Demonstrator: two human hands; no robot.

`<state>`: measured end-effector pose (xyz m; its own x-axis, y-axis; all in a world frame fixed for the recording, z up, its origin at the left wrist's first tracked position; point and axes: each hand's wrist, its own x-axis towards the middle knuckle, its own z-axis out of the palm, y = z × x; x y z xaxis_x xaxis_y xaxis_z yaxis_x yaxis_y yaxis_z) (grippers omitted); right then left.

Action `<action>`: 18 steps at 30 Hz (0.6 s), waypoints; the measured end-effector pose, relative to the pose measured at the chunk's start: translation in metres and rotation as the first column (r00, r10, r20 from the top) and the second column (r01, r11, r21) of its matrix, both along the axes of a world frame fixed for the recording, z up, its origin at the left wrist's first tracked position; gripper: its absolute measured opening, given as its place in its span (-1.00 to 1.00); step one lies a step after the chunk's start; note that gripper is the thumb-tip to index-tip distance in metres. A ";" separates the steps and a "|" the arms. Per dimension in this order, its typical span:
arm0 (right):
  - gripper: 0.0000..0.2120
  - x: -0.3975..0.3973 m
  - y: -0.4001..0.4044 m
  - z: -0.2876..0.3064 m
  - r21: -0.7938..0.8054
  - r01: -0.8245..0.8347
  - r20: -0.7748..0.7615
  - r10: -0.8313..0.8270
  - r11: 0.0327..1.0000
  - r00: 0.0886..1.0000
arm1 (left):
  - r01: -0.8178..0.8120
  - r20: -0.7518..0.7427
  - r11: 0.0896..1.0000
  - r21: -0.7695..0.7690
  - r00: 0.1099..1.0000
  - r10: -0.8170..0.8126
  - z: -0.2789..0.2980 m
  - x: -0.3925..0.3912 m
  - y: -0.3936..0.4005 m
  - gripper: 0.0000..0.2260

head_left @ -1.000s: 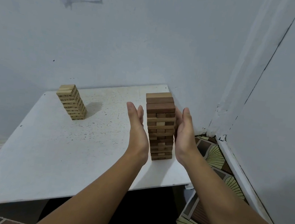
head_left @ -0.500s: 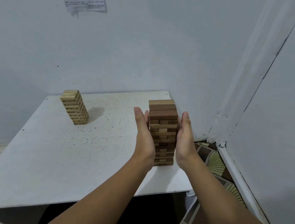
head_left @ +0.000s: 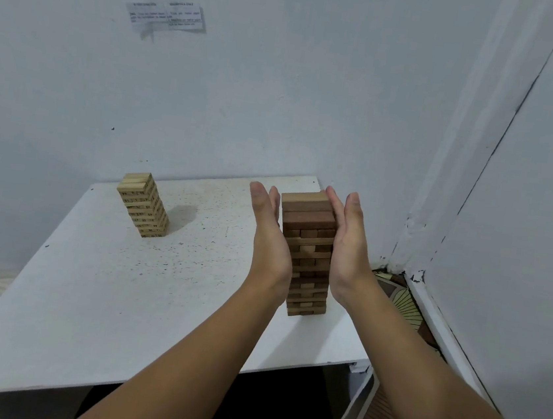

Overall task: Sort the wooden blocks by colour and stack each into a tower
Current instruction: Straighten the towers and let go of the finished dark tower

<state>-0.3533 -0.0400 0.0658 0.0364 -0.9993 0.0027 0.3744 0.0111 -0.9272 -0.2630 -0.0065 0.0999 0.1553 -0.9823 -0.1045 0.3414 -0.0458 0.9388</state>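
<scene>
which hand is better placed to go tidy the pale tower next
Left, probably. The left hand flanks the dark brown wooden block tower on the side facing the pale wooden block tower; the right hand would have to cross over.

Right side of table: the dark tower (head_left: 307, 247) stands close to the right edge, with the left hand (head_left: 269, 243) flat on one side and the right hand (head_left: 348, 248) flat on the other; no room to pass between palms and blocks.
Far left corner: the light tower (head_left: 143, 204) stands near the wall (head_left: 212, 98), tilted in this view.
Middle of table (head_left: 103, 293): wide bare surface between the two towers, free for a hand.
Front of table: bare up to the near edge, only the forearms cross it.
Right of table: narrow gap to the side wall (head_left: 523, 237), floor below.
</scene>
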 end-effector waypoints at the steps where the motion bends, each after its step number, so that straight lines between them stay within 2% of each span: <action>1: -0.37 0.000 0.001 0.000 0.000 -0.007 -0.005 0.007 1.000 1.000 | -0.004 -0.004 1.000 0.004 1.000 0.004 0.000 -0.001 0.001 -0.01; 11: -0.39 0.000 0.000 -0.002 0.000 -0.039 0.011 0.039 0.999 0.999 | -0.053 0.068 0.999 -0.005 0.996 0.054 -0.005 -0.005 0.000 -0.36; 15: -0.34 -0.003 -0.001 -0.002 -0.020 0.001 -0.025 -0.002 1.000 1.000 | -0.010 0.019 1.000 0.008 1.000 0.009 0.000 0.001 0.002 -0.11; 18: -0.30 -0.005 -0.002 -0.001 -0.049 0.014 -0.080 -0.018 0.999 0.997 | -0.013 0.045 1.000 -0.008 0.999 0.013 0.000 0.006 -0.002 -0.23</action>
